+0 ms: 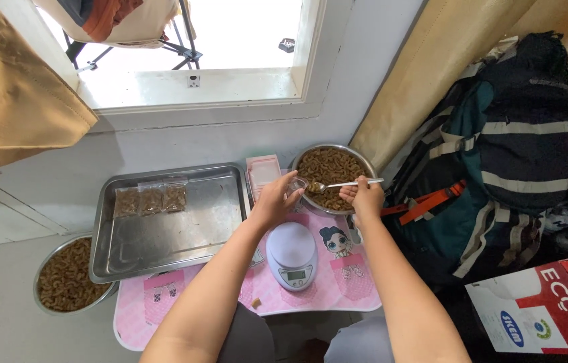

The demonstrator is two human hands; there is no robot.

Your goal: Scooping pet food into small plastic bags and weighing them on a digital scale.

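Home floor, window [190,40], curtain [432,60], backpack [506,148]

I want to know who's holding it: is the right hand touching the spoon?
Touching. In the head view, the right hand pinches the handle of the metal spoon, with no gap between fingers and handle.

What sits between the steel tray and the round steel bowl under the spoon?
In the head view, a pink rectangular box stands between the tray and bowl.

We hold a small clear bag [295,184] open with our left hand [274,200] over a steel bowl [367,159] of brown pieces, while our right hand [363,195] tips a metal spoon [346,183] into it. Below sits a white kitchen scale [291,255] on the pink worktop [338,286]. A steel tray [210,225] holds filled bags [150,200]; another bowl [43,272] stands at far left.
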